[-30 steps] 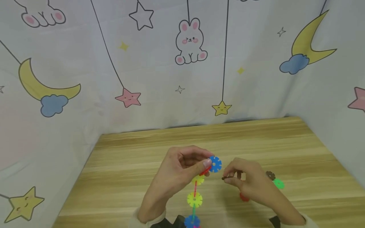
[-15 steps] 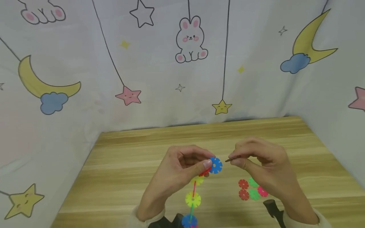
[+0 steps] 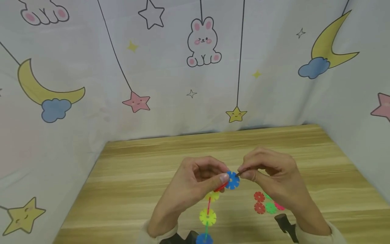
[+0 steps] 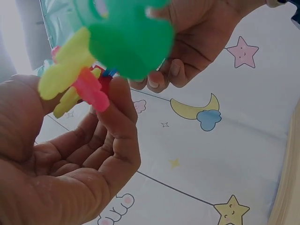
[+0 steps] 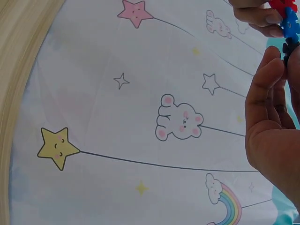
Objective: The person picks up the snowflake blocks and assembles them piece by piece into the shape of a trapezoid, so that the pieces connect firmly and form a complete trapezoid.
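My left hand (image 3: 192, 189) pinches the end of a chain of notched plastic discs between thumb and fingers. At that end a blue disc (image 3: 233, 180) stands out past the thumb, with a red disc (image 3: 221, 187) beside it. Below hang yellow discs (image 3: 208, 217), a pink one and a green one seen edge-on, and a lower blue disc (image 3: 204, 238). My right hand (image 3: 271, 176) pinches a dark brown disc (image 3: 242, 172), edge-on, against the blue disc's right rim. In the right wrist view the dark disc (image 5: 289, 47) meets the blue disc (image 5: 291, 23); whether their slots interlock I cannot tell.
Several loose discs lie on the wooden table (image 3: 146, 162) below the right hand, among them a red disc (image 3: 259, 208) and a green disc (image 3: 270, 207). Black wrist mounts (image 3: 284, 223) show near both sleeves. A printed cloth (image 3: 170, 67) stands behind the table.
My right hand has risen from low over the table with the dark disc, uncovering the loose discs, then moved left until the disc reached the blue one. My left hand has barely moved.
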A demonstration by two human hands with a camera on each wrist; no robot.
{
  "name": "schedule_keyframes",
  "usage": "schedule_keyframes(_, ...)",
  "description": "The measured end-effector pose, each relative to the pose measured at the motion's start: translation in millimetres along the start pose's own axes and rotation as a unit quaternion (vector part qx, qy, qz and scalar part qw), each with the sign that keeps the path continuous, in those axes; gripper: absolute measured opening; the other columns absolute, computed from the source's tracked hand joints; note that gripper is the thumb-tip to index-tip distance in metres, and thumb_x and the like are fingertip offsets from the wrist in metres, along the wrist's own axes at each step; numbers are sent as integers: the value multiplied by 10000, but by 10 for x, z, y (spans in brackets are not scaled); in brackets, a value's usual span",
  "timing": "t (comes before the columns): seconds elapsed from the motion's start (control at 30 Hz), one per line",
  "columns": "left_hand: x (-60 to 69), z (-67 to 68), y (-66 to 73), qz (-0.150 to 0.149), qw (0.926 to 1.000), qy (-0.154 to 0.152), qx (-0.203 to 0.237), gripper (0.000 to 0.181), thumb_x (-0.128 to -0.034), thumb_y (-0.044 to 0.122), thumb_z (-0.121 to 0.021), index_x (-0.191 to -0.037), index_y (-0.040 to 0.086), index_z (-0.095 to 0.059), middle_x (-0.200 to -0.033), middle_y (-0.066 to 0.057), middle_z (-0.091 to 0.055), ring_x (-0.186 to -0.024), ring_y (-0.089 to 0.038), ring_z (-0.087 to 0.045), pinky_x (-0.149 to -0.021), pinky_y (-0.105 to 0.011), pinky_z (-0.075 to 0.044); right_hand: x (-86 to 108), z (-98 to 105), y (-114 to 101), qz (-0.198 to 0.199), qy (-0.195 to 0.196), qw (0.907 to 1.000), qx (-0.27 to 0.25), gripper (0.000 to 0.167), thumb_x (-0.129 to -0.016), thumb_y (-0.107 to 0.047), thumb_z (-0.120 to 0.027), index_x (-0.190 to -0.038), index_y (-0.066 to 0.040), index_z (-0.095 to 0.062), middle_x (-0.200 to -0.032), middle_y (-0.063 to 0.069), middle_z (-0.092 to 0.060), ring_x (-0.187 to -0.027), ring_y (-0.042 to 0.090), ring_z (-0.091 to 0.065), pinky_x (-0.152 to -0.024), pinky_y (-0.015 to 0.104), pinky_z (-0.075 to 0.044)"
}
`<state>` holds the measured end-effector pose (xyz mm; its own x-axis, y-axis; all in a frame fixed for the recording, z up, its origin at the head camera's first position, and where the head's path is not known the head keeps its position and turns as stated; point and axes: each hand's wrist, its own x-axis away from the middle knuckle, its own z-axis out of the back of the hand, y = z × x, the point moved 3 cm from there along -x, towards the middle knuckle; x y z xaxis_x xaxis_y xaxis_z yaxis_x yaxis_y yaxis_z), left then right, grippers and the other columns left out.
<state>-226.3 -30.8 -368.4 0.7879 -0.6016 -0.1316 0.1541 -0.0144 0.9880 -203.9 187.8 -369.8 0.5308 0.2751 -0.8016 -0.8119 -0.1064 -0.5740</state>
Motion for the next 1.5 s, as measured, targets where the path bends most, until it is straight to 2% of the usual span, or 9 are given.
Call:
schedule_keyframes(0.27, -7, 8, -17, 244, 9996, 77, -135, 126, -989, 124, -769, -1023, 3, -770, -863, -109, -756, -709, -135, -703, -674, -241, -607, 8, -63, -6, -39, 34, 10000, 52, 153, -854, 142, -800, -967, 40, -784, -890, 96, -705, -813, 129, -715, -737, 238, -648)
schedule_keyframes(0.53, -1, 52, -24, 117, 9997, 149, -173, 110, -992, 117, -766, -1047, 22, -768, -885, -79, -760, -748, -119, -722, -725, -263, -626, 10, -17, -32, -168, 19, 9993, 332, 233, -869, 92, -814, -1087, 22, -772, -954, 82, -758, -868, 114, -722, -794, 198, -629)
schedule_keyframes(0.7, 21, 95, -19, 74, 9992, 78, -375, 121, -994, 135, -770, -1097, 73, -764, -982, -110, -760, -834, -181, -751, -783, -293, -645, -5, -28, -45, 311, -29, 9983, 482, 133, -897, 71, -803, -1013, 53, -742, -933, 116, -760, -875, 123, -735, -807, 200, -633)
schedule_keyframes(0.83, 39, 115, 5, 41, 9992, -123, -390, 258, -983, 141, -790, -1234, 128, -736, -1168, -125, -756, -962, -223, -784, -832, -329, -662, -42, -46, -42, 784, -34, 9945, 688, 89, -935, 18, -792, -983, 71, -739, -900, 153, -759, -873, 119, -739, -801, 190, -630)
schedule_keyframes(0.97, 61, 135, 42, -93, 9974, -288, -648, 424, -965, 152, -816, -1366, 195, -686, -1337, -50, -733, -1140, -188, -763, -972, -350, -642, -71, -5, -56, 1028, 8, 9909, 867, 89, -954, -5, -781, -957, 77, -743, -887, 162, -761, -893, 120, -749, -821, 177, -627)
schedule_keyframes(1.1, 71, 112, 61, -291, 9917, -287, -1218, 496, -957, 200, -831, -1420, 255, -661, -1390, 86, -715, -1277, -156, -705, -1076, -366, -580, -71, 4, -75, 1223, 80, 9867, 1063, 91, -953, -22, -789, -925, 60, -760, -882, 158, -762, -863, 136, -756, -824, 177, -631)
schedule_keyframes(1.2, 48, 64, 41, -557, 9878, -277, -1428, 470, -965, 211, -824, -1411, 224, -673, -1330, 96, -748, -1253, -135, -712, -1067, -364, -574, -54, -27, -76, 1338, 101, 9838, 1190, 80, -950, -26, -794, -918, 42, -768, -884, 154, -761, -836, 152, -756, -812, 182, -635)
schedule_keyframes(1.33, -5, 17, -1, -786, 9900, -254, -1144, 390, -979, 165, -801, -1354, 159, -693, -1235, -15, -783, -1132, -127, -747, -1043, -340, -602, -31, -50, -74, 1428, 214, 9809, 1307, 75, -953, -21, -792, -913, 38, -767, -875, 157, -760, -834, 158, -759, -817, 181, -635)
schedule_keyframes(1.5, -54, -26, -34, -902, 9921, 38, -869, 336, -966, 142, -813, -1287, 163, -717, -1177, -71, -797, -1047, -151, -757, -962, -342, -623, 17, -43, -64, 1324, 347, 9839, 1148, 100, -944, -17, -799, -918, 70, -756, -908, 158, -769, -865, 140, -754, -815, 170, -630)
